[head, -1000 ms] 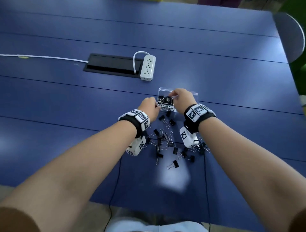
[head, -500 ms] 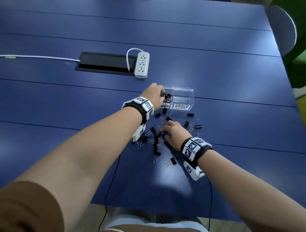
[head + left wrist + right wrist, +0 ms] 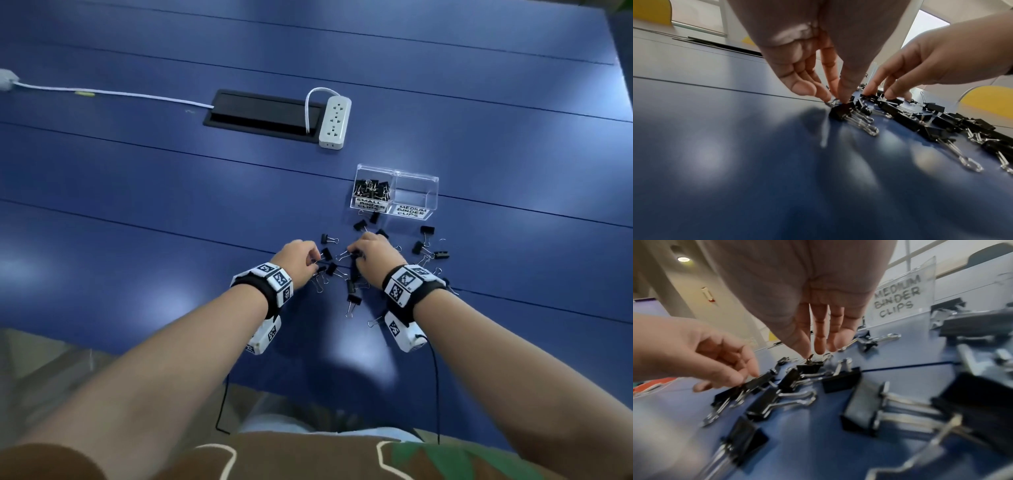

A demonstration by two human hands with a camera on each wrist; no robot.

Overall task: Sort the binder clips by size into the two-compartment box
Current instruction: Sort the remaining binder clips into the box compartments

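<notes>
Blue table (image 3: pixel 137 212) w/ power strip (image 3: pixel 335 122), yellow chair (image 3: pixel 988 99).

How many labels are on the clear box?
2. SMALL BINDER CLIPS label on the left half of the box's front wall; MEDIUM BINDER CLIPS label on the right half. Any on the far side may be hidden.

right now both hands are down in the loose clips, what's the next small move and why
Probably lift the left hand, whose fingertips pinch a small binder clip, toward the small binder clips compartment. That side already holds clips; the medium compartment looks empty.
</notes>
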